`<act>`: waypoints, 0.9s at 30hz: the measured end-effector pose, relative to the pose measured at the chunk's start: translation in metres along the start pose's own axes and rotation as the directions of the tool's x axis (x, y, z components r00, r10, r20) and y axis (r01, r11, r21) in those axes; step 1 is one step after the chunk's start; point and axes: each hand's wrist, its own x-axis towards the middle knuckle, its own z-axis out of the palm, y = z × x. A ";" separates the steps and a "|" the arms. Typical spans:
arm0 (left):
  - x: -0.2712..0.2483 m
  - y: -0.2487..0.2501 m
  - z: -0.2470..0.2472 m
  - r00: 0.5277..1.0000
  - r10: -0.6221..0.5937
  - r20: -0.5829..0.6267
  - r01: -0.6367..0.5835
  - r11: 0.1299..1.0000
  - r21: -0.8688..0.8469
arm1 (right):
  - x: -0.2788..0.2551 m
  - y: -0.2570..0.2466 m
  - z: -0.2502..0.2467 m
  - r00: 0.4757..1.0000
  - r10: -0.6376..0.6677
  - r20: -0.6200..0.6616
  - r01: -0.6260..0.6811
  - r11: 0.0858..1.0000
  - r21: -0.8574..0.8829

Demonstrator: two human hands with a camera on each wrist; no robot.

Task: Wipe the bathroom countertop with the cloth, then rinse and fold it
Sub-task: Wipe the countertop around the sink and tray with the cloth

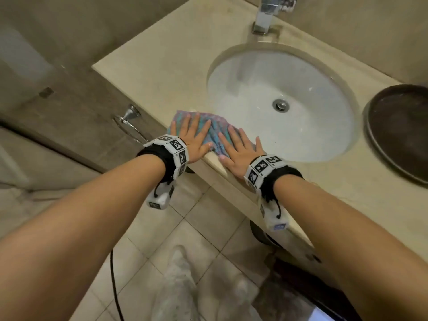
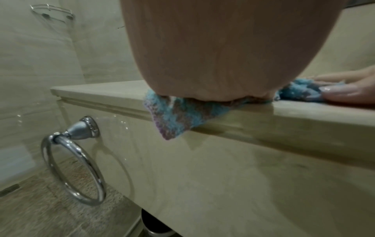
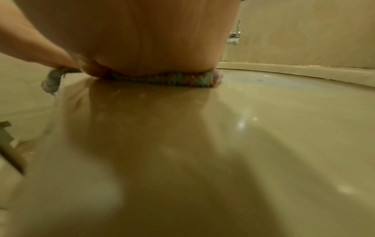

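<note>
A blue, pink and purple knitted cloth lies on the beige countertop at its front edge, just left of the sink. My left hand presses flat on the cloth's left part, fingers straight and spread. My right hand presses flat on its right part, thumb on bare counter. In the left wrist view a corner of the cloth hangs over the counter's front lip under my palm. In the right wrist view the cloth is squashed thin beneath my right palm.
A white oval sink with a chrome drain sits right of the hands, a chrome faucet behind it. A dark round tray lies at the far right. A chrome towel ring hangs on the cabinet front. Tiled floor lies below.
</note>
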 end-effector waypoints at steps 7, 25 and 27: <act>-0.042 0.086 0.018 0.999 0.024 0.029 -0.024 1.000 -0.011 | -0.073 0.061 0.025 0.999 0.045 0.017 -0.044 0.998 -0.044; -0.077 0.221 0.031 0.968 0.229 0.104 -0.235 0.971 0.051 | -0.184 0.137 0.063 0.927 0.365 0.081 -0.373 0.917 0.141; -0.074 0.236 0.031 0.958 0.266 0.107 -0.274 0.960 0.066 | -0.193 0.147 0.064 0.906 0.413 0.095 -0.424 0.888 0.178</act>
